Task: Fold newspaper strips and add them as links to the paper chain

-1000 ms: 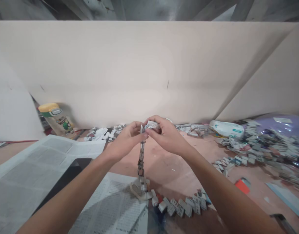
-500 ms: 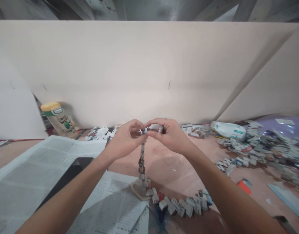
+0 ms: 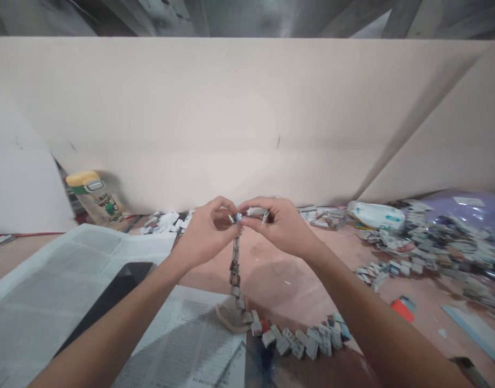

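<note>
A chain of folded newspaper pieces (image 3: 234,276) hangs from my fingertips down to the table, then curves right in a zigzag row. My left hand (image 3: 210,231) pinches its upper end between thumb and fingers. Meeting it at the fingertips, my right hand (image 3: 279,223) is closed with thumb and index finger on a small bluish folded paper piece (image 3: 239,216) at the chain's top. Another light folded strip (image 3: 266,216) shows inside the right hand's curl. Exactly how the pieces interlock there is too small to make out.
Newspaper sheets (image 3: 182,328) lie at the left with a black phone-like object (image 3: 110,302). A yellow-capped bottle (image 3: 96,199) leans near the white board (image 3: 190,118). To the right are a heap of folded paper pieces (image 3: 433,250), a white packet (image 3: 376,215) and a purple bag (image 3: 473,207).
Both hands stay together at the chain's top, with only slight finger movement. The bluish piece has shifted a little between the fingertips. The view has moved slightly.
</note>
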### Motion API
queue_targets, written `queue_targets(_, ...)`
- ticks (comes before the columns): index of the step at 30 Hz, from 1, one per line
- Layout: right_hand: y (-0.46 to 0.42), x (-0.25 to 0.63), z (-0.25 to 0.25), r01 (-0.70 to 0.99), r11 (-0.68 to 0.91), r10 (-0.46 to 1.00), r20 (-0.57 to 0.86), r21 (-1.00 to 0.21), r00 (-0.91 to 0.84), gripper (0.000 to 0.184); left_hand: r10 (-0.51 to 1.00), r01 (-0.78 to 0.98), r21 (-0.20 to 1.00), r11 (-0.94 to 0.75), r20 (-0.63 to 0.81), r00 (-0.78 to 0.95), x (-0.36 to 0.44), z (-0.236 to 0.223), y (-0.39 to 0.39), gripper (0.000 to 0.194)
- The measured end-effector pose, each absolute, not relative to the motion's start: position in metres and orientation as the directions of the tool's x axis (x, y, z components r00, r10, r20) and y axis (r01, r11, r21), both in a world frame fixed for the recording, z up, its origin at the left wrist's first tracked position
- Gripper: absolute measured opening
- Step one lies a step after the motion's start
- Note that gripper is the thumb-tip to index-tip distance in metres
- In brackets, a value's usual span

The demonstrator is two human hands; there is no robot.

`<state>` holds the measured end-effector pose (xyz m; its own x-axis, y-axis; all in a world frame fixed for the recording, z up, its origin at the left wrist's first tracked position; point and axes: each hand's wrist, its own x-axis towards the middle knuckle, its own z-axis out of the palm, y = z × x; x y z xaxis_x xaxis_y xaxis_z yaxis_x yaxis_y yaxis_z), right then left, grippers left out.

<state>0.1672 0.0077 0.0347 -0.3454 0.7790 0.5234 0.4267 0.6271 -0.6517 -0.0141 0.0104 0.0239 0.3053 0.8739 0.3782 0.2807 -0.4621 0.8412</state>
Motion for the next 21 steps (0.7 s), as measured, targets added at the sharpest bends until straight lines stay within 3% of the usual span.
queue_targets(13, 0.007, 0.165, 0.032, 0.412, 0.607, 0.791, 0.467, -0.68, -0.394, 0.02, 0.839, 0.282, 0.827, -0.486, 0.352, 0.414, -0.015, 0.024, 0.015, 0.008)
queue_targets(21, 0.008, 0.168, 0.03, 0.428, 0.54, 0.841, 0.439, -0.724, -0.317, 0.023, 0.887, -0.061, 0.98, -0.19, 0.198, 0.417, -0.022, 0.011, 0.033, 0.018)
